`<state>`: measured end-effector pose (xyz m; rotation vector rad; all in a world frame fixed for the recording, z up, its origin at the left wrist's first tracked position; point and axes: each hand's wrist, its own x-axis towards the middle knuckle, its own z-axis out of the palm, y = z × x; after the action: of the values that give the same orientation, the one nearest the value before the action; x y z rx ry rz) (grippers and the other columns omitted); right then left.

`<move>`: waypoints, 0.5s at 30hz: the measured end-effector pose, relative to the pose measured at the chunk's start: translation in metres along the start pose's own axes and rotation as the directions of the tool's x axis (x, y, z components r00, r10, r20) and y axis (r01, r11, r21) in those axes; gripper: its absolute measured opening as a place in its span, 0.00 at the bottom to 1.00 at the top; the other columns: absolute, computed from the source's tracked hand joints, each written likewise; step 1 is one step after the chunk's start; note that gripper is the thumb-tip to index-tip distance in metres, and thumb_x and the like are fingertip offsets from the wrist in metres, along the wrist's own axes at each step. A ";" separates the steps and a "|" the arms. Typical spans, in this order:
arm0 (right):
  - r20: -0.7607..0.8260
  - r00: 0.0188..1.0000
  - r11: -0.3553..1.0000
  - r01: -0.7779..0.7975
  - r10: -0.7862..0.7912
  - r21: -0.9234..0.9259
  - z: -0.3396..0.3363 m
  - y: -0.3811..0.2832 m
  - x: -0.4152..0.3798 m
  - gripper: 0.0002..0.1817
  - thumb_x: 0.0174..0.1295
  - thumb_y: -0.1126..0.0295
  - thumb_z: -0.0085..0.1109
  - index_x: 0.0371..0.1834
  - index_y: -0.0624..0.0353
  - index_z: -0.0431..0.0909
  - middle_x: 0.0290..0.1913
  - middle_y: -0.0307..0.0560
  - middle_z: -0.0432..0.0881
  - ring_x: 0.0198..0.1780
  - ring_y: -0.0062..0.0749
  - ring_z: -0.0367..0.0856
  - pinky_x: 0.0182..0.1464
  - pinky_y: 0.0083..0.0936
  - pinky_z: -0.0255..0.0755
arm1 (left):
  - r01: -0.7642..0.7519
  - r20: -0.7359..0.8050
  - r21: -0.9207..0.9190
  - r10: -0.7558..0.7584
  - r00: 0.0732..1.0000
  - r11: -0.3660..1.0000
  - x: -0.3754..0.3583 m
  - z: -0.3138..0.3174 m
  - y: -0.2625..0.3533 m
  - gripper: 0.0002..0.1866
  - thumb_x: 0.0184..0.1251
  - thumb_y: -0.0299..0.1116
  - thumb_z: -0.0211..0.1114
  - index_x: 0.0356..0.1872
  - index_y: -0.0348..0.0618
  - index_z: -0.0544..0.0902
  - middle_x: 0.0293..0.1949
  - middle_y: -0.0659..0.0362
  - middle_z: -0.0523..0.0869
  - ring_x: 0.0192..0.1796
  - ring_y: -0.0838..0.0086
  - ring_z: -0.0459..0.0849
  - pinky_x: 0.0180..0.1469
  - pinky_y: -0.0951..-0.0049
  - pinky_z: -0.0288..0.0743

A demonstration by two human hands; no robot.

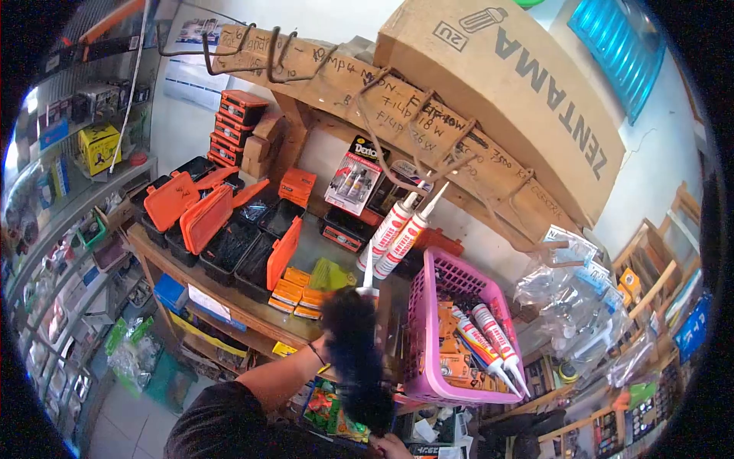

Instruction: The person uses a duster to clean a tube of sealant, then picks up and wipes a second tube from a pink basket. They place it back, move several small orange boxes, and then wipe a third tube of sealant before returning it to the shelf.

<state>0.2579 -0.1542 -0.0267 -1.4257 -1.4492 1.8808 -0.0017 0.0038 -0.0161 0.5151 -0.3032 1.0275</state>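
Note:
A black fluffy duster (358,367) stands upright in front of me, its lower end at my right hand (391,446) at the bottom edge. My right hand is closed around that end. My left hand (327,346) reaches up behind the duster, a dark band on its wrist; its fingers are hidden. Just above the duster shows the white nozzle (368,268) of a sealant tube, whose body is mostly covered. Two more white-and-red sealant tubes (399,239) stand upright behind it. Left of the duster lie small orange packets (297,293) and a yellow-green packet (330,275).
Black boxes with open orange lids (200,218) line the wooden shelf. To the right, a pink basket (428,344) holds sealant tubes and orange packs. Bent metal hooks (375,126) jut from a written-on board overhead. Plastic-wrapped goods (569,294) hang at right.

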 end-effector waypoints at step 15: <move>-0.044 0.995 0.979 -0.085 0.094 0.183 -0.008 -0.008 0.009 0.12 0.54 0.61 0.51 0.17 0.51 0.68 0.16 0.32 0.63 0.18 0.19 0.61 0.20 0.18 0.52 | -0.153 -0.261 0.065 0.164 0.951 0.986 0.005 0.012 -0.002 0.20 0.62 0.51 0.45 0.44 0.48 0.70 0.38 0.56 0.78 0.40 0.67 0.77 0.47 0.69 0.70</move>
<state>0.2587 -0.1401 -0.0236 -1.4620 -1.1745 1.9585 0.0026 -0.0003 -0.0040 0.3900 -0.0835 1.2476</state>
